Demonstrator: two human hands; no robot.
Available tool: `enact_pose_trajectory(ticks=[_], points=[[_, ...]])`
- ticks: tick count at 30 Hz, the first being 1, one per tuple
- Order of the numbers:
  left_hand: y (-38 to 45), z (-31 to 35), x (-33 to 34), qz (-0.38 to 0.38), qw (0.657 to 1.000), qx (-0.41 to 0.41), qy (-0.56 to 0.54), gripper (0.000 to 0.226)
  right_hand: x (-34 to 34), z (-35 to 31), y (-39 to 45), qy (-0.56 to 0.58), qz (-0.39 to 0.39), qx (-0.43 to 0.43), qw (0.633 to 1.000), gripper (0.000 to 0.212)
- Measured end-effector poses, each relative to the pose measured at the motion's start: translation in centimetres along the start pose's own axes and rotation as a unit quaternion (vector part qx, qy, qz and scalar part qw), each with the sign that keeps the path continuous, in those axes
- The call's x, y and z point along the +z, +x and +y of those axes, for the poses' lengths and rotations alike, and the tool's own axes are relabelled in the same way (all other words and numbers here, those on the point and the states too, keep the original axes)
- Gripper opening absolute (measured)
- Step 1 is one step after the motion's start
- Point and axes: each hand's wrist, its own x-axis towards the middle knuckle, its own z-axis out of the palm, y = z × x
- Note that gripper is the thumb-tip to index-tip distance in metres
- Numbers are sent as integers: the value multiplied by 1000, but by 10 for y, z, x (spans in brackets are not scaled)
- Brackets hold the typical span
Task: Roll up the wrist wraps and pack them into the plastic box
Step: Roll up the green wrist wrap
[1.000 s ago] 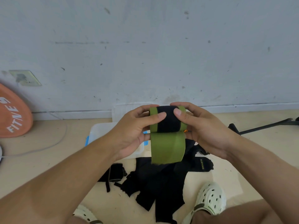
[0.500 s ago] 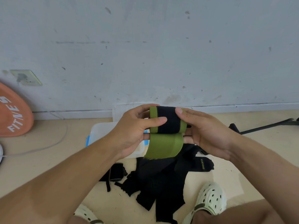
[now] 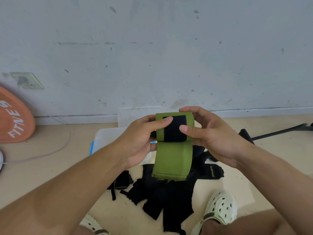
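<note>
Both hands hold the green wrist wrap (image 3: 172,133) in the air, above the plastic box (image 3: 108,138) at 9 o'clock from it. The left hand (image 3: 140,141) and right hand (image 3: 211,136) pinch the roll, thumbs on the black patch. To roll well, I think they must keep the edges even and the hanging tail tight.

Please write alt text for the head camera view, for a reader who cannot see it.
Both hands, left hand and right hand, hold a partly rolled green wrist wrap whose loose end hangs down. Below lie black wraps on the floor, with a plastic box behind them.
</note>
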Motion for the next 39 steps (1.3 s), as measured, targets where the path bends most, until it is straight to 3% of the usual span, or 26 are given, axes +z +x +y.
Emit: enact_pose_trajectory(ticks=[10,17,23,30,39], points=[[0,-1,0,30,998,-40,-25,32,-1,-2,-3,-139,-25,-55,988,50],[2,0,1,35,998,7,-44,35,1,-2,0,-23,-17,43,999,45],[4,-3,-2,27,998,50,6,57,-1,-3,0,43,-49,109,992,41],[4,0,-1,21,999,31,-17,53,-2,-2,2,96,-26,75,992,37],[1,1,-2,16,999,4,-48,55,1,0,2,21,-7,1,1000,49]])
